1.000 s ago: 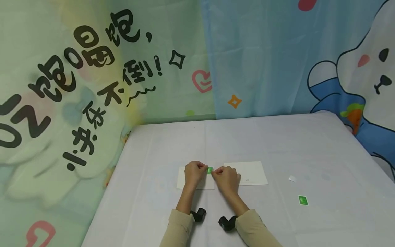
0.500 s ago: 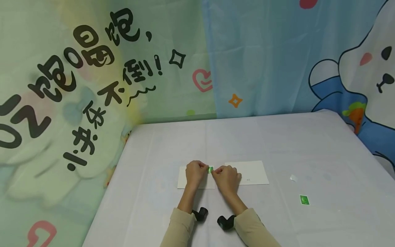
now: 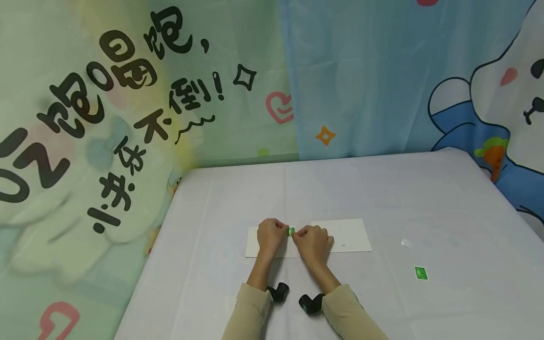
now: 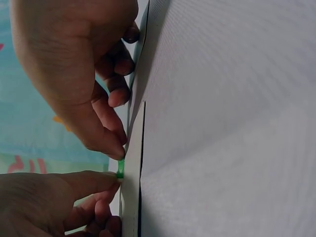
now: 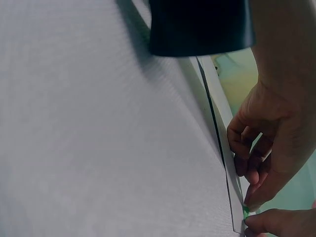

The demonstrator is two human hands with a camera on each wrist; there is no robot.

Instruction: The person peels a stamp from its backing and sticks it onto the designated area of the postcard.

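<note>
Left hand and right hand pinch green sticker, two o'clock of left card. Best: square edges, smooth from centre.

Two hands are shown, one left and one right, with two beige sleeves and two black wrist-worn devices. Two small green squares, two white cards and one small pale scrap are counted, along with one tabletop. In print, one carrot and one orange four-pointed star are seen.
</note>
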